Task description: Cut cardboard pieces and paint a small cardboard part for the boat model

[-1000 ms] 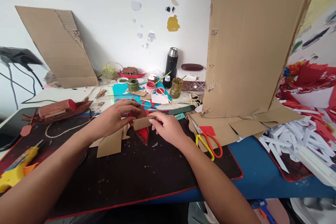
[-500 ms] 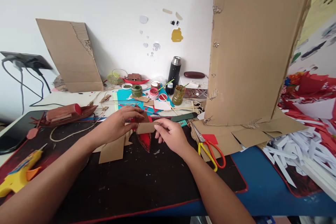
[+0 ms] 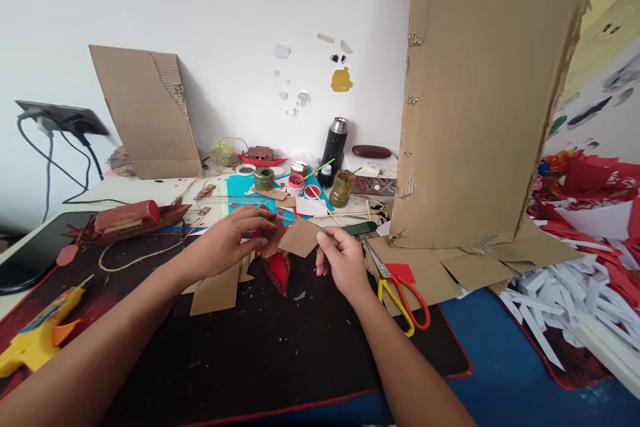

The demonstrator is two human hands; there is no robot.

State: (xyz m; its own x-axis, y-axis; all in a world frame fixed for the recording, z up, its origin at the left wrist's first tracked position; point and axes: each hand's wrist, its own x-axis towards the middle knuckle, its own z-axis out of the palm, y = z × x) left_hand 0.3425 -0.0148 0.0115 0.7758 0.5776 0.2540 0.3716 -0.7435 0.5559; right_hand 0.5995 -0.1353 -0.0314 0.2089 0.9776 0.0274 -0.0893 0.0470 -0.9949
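Plain white wall (image 3: 225, 0) stood behind a cluttered desk (image 3: 135, 187), on which was spread a mat (image 3: 250, 360), smooth and black, with red edge and small pale flecks. Above it, the right hand (image 3: 344, 261) was gripping a card (image 3: 301, 237) by its right corner, pinched between thumb and fingers. Flat, brown and nearly square, the card was tilted, its left edge just beside or over the boat (image 3: 280, 272); whether they touched, I could not tell. This boat had a pointed near end, a bright red inside and a rough brown rim. Over its far part the left hand (image 3: 237, 238) curved its fingers; I could not tell if they gripped it or only rested there.

A moment before, the card appeared as a narrow strip across the boat; now it was turned, showing its broad face, more to the right. The left hand kept almost the same place.

Further out, a cut piece (image 3: 216, 290) of cardboard lay left of the boat. Scissors (image 3: 395, 287) with yellow and orange handles lay on the right, a yellow glue gun (image 3: 37, 337) far left, near a fibrous string (image 3: 125, 271). Behind were paint pots (image 3: 295, 184) and a black flask (image 3: 335, 147). On the right, a tall panel (image 3: 480, 100) of cardboard with torn edges stood beside curled white paper strips (image 3: 550, 280).
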